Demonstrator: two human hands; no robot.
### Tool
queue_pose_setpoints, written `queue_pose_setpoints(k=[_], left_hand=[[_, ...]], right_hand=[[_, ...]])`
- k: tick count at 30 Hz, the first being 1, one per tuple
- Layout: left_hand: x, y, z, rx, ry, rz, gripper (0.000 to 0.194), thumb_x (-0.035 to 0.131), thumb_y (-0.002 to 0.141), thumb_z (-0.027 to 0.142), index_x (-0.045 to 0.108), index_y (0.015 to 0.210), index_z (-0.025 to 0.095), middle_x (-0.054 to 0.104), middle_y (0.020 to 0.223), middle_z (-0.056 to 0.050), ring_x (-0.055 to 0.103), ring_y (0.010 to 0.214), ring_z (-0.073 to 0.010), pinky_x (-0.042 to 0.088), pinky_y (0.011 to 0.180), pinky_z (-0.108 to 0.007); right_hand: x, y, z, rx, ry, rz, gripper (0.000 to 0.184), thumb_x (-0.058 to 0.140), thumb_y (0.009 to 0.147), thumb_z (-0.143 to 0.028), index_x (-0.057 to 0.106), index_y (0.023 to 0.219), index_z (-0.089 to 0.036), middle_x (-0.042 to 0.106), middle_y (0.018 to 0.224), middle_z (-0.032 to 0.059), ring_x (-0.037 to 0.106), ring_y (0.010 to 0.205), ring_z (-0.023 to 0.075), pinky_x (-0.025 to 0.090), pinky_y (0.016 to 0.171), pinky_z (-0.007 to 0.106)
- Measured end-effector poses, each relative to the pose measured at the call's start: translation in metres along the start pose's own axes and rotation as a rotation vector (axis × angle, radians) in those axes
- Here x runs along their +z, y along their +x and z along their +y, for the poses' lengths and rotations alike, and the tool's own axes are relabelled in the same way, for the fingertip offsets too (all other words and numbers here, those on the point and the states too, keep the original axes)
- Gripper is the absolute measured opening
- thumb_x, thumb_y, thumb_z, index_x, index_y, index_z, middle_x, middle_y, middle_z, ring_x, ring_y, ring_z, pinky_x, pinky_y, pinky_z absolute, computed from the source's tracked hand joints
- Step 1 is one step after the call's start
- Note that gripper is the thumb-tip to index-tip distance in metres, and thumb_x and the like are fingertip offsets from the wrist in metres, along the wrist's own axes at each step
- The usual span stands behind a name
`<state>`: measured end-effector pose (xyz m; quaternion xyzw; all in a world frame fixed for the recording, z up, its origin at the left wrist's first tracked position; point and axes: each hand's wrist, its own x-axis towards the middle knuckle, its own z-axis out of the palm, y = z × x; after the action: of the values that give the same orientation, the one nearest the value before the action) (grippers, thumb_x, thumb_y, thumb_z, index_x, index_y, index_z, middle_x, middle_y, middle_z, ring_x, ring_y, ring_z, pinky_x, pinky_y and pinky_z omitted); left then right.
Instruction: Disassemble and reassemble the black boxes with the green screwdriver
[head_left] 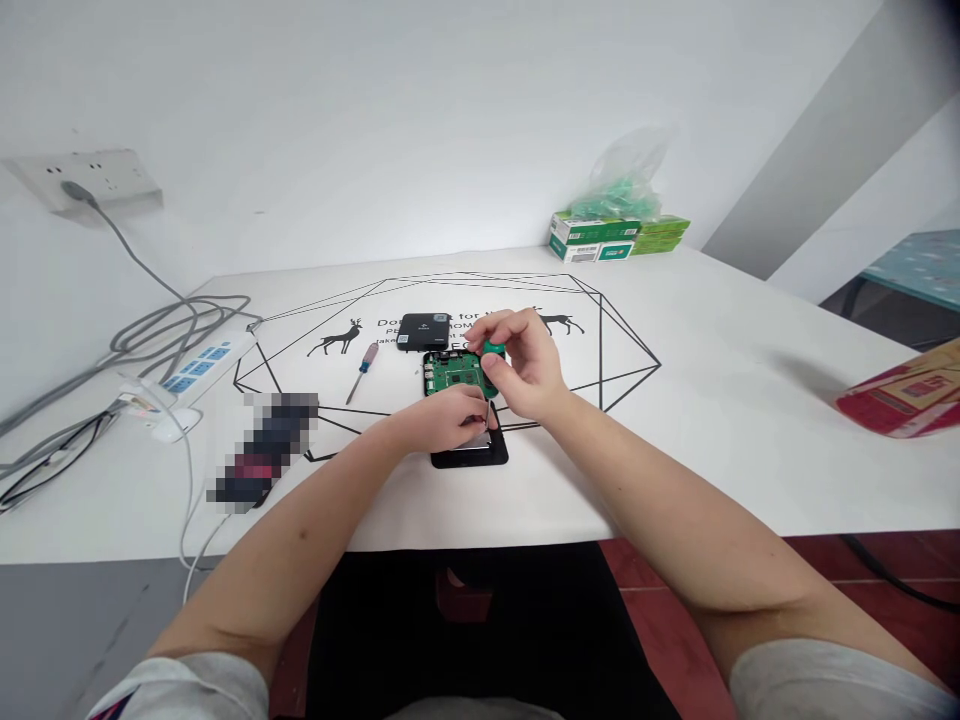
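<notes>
My right hand [529,365] is closed round a screwdriver with a green handle [493,348]. Its thin shaft points down toward the black case half [471,460], which lies near the table's front edge with a silvery metal plate [480,441] in it. Over that plate, my left hand [450,418] is closed, fingertips pinched near the shaft's tip. What they hold, if anything, is hidden. Just behind, a green circuit board [450,370] is partly covered by my hands. A black case cover [424,332] with small labels lies beyond the board.
A second screwdriver [363,372] lies left of the board. Further left are a pixelated dark object [266,450], a power strip [202,368] and grey cables [187,310]. Green boxes [596,232] with a plastic bag [622,180] stand by the wall. A red package [900,395] is at right.
</notes>
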<state>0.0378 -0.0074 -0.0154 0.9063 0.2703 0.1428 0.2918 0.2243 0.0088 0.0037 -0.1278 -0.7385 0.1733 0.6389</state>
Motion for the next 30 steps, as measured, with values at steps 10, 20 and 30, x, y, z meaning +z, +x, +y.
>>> queue_pose_setpoints(k=[10,20,30], left_hand=[[-0.02,-0.012,-0.008,-0.058,0.199,0.19,0.023,0.055,0.101,0.019,0.075,0.112,0.021,0.071,0.124,-0.012,0.064,0.123,-0.0312,0.054,0.111,-0.05],[-0.048,-0.035,-0.031,-0.44,0.262,0.018,0.09,0.064,0.095,0.074,0.042,0.169,0.026,0.044,0.172,-0.016,0.035,0.16,-0.0421,0.037,0.126,-0.056],[-0.051,-0.036,-0.039,-0.482,0.358,0.054,0.099,0.075,0.088,0.072,0.043,0.168,0.024,0.048,0.17,-0.019,0.043,0.156,-0.0456,0.035,0.126,-0.058]], right_hand=[[0.002,-0.005,0.002,0.001,0.012,0.035,0.023,0.062,0.106,-0.046,0.076,0.106,-0.027,0.084,0.108,0.0105,0.081,0.099,0.0283,0.068,0.083,0.051],[0.007,-0.003,0.007,-0.084,-0.124,0.12,0.02,0.079,0.092,-0.027,0.067,0.108,-0.031,0.067,0.091,0.001,0.059,0.079,0.0197,0.051,0.069,0.038],[0.002,-0.006,0.01,-0.003,-0.071,0.141,0.019,0.059,0.107,-0.041,0.071,0.102,-0.028,0.066,0.088,0.0033,0.062,0.082,0.0223,0.053,0.074,0.043]])
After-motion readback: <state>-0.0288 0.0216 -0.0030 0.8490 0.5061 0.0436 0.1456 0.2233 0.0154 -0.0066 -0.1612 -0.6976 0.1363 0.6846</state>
